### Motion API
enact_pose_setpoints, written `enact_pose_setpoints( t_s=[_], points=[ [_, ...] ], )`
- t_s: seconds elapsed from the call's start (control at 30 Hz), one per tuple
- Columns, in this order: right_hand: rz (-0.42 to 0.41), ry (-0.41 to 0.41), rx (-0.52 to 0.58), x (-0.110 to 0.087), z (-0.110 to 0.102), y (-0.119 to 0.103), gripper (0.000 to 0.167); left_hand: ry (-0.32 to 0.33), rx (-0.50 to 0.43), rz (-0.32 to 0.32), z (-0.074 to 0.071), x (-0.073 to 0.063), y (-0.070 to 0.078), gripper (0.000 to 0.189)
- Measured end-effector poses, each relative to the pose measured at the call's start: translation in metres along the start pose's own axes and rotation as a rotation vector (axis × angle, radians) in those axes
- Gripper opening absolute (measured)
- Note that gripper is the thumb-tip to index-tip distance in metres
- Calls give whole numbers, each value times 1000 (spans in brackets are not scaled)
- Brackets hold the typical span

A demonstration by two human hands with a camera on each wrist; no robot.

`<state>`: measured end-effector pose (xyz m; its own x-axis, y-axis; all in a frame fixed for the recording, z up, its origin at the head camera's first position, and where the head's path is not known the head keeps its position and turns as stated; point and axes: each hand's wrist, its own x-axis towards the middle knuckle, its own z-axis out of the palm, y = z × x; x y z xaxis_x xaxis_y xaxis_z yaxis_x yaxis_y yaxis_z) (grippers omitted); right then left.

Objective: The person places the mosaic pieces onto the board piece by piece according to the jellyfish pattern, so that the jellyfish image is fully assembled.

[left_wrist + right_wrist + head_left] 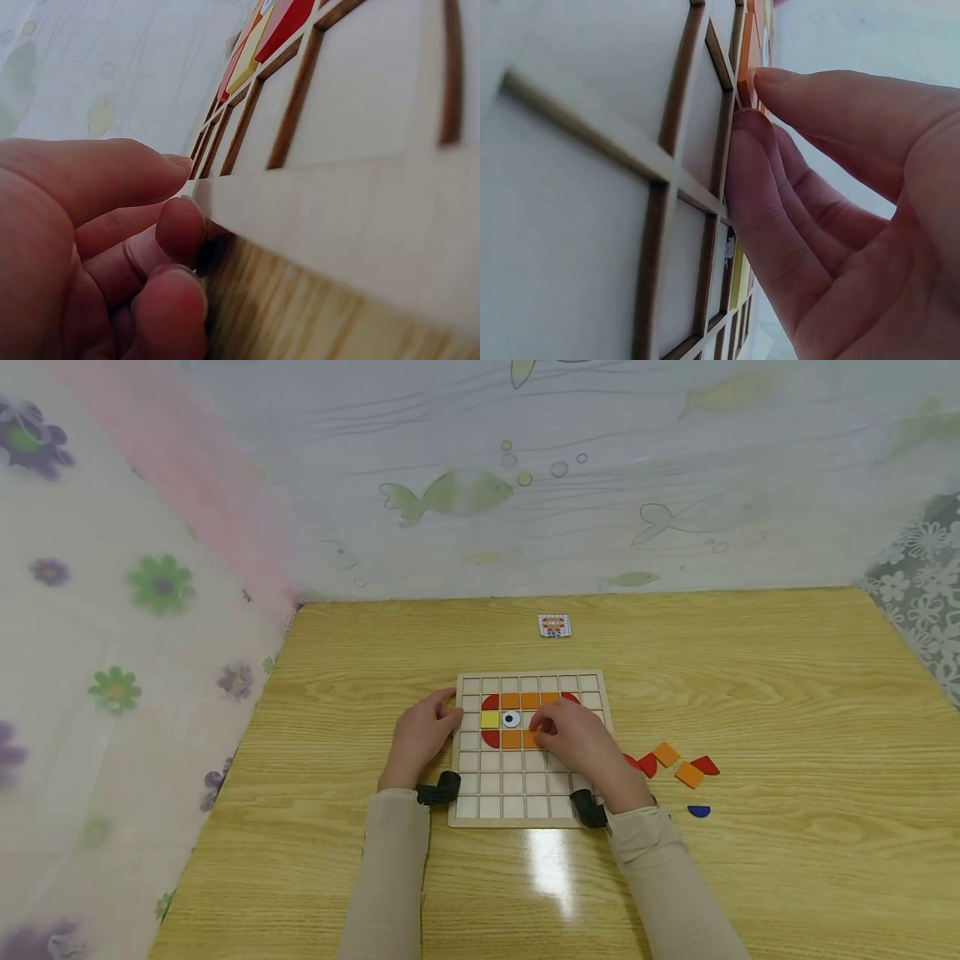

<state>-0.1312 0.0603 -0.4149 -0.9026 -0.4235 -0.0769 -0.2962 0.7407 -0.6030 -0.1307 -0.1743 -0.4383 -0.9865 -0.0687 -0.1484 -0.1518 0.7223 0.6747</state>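
A square wooden grid board point(510, 785) lies on the table. Red quarter-round tiles point(491, 739) and orange square tiles point(530, 700) form rows in its upper part, with a yellow tile point(490, 719) and a round eye tile point(511, 719) between them. At the board's left edge, my left hand point(422, 733) holds the rim with its fingertips. My right hand point(581, 737) reaches over the board, its thumb and curled fingers at an orange square tile point(745, 60) in the lower row. That hand hides several cells and tiles to the right of the eye.
Right of the board lie loose pieces: red tiles point(705, 765), orange squares point(666, 754) and a blue half-round point(699, 811). A small printed pattern card point(554, 626) rests behind the board. Fish-patterned sheeting point(600, 518) hangs along the table's back edge.
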Motion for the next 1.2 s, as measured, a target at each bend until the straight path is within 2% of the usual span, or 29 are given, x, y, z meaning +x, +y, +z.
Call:
enact_pose_setpoints(
  t_s=[0.2,0.43,0.9,1.1,1.2],
  points=[
    [-4,-16,50,0,-4,0,10,-7,2,-9,-2,1,-1,42],
    [-23,-32,69,-4,-20,10,15,-4,7,-2,-3,2,-2,42],
    [111,-59,130,-19,-53,48,26,14,19,-7,-5,2,-3,41],
    [171,-55,128,-33,-60,61,28,-8,-5,-7,-2,1,-1,41],
    [172,-48,117,-41,-63,66,30,-16,5,-5,-1,0,0,41]
  ],
)
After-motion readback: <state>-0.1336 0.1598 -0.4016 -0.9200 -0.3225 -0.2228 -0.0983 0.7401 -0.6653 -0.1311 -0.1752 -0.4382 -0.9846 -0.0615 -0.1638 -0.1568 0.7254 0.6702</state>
